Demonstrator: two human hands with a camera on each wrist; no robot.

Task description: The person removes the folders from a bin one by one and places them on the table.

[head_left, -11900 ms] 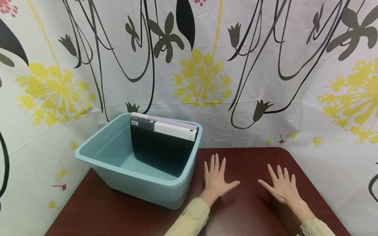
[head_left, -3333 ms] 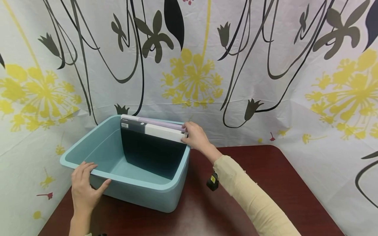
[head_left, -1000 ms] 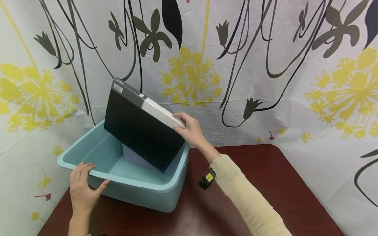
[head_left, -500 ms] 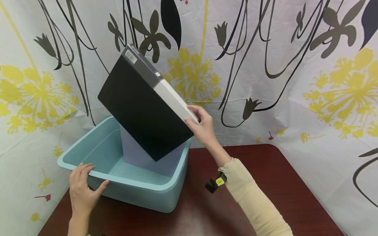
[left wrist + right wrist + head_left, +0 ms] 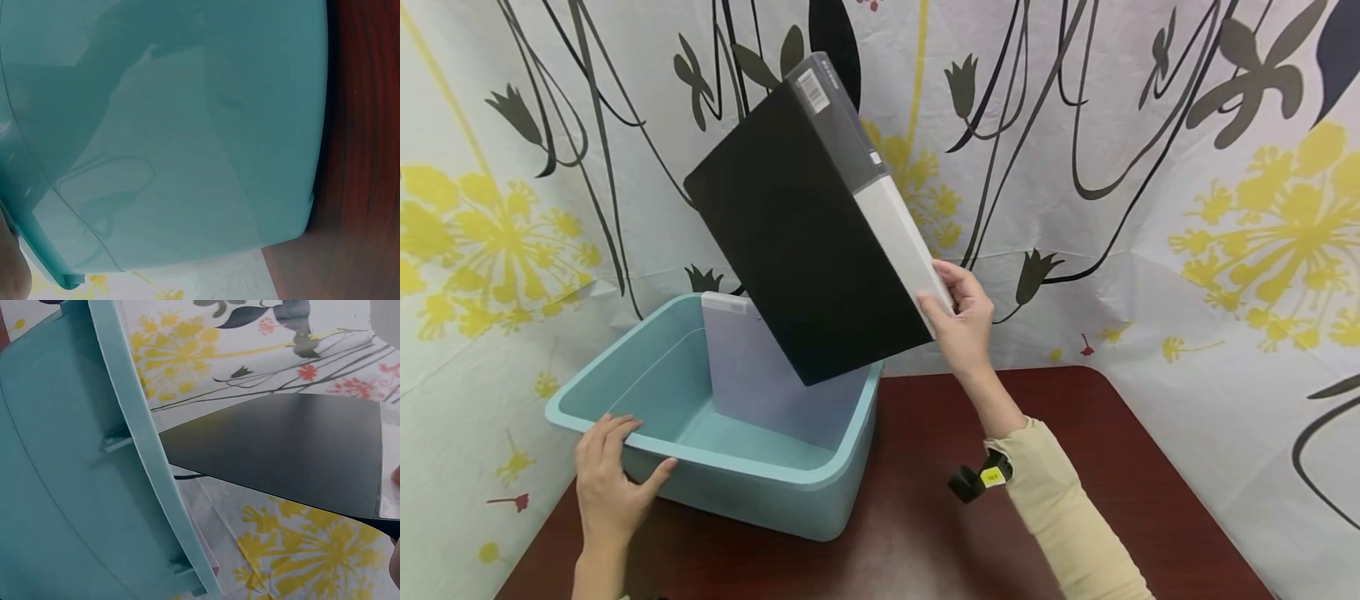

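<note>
My right hand [image 5: 962,321] pinches the lower end of the white-and-grey spine of a black file folder [image 5: 797,242]. The folder is tilted in the air above a light-blue plastic bin [image 5: 745,493], with its barcode end up. In the right wrist view the black cover [image 5: 281,450] stretches from the hand towards the bin's rim. A pale purple folder [image 5: 767,375] stands on edge inside the bin, against its back wall, partly hidden by the black one. My left hand [image 5: 612,483] holds the bin's front rim at the left, fingers over the edge and thumb outside.
The bin stands on the left of a dark red-brown wooden table [image 5: 1037,450]. A white curtain [image 5: 1097,308] with a flower print hangs close behind the table. A black device with a yellow label [image 5: 981,479] is strapped to my right wrist.
From the bin's back side, my right hand has lifted the black folder up and to the right, tilting it steeply. The purple folder is uncovered. My left hand, earlier over the table, grips the rim.
</note>
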